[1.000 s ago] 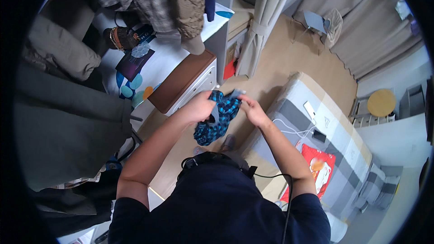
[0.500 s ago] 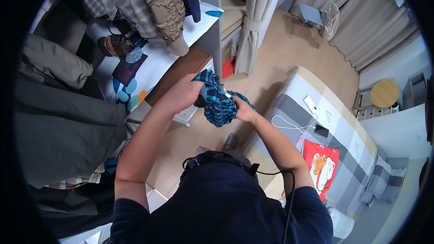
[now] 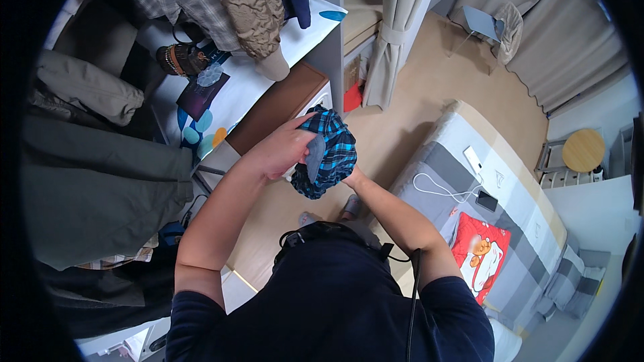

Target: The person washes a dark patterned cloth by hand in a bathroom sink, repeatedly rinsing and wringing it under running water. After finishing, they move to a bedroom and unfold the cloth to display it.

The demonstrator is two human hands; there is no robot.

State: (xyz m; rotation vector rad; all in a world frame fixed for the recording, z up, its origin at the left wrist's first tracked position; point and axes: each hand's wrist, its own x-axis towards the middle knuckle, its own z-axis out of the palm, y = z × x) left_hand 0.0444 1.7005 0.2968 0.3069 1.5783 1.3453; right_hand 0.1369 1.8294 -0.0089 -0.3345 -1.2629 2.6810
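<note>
A bunched blue-and-black plaid cloth piece (image 3: 333, 154) hangs between my two hands in front of my chest. Its exact kind cannot be made out; a plain grey part shows on its left side. My left hand (image 3: 287, 151) grips that left side, thumb and fingers closed on the fabric. From the lower right, my right hand (image 3: 353, 175) is at the cloth's edge, with its fingers mostly hidden behind the fabric.
Hanging clothes (image 3: 107, 184) crowd the left. A brown-topped cabinet (image 3: 278, 107) stands beyond my left hand, below a shelf (image 3: 302, 40). On the right is a bed (image 3: 429, 154) with a phone (image 3: 486, 200), a white cable and a red cushion (image 3: 480, 255). A chair (image 3: 481, 23) stands farther back.
The cloth has turned and its loose tail on the right no longer shows. My right hand has moved lower and behind it. The view has shifted slightly.
</note>
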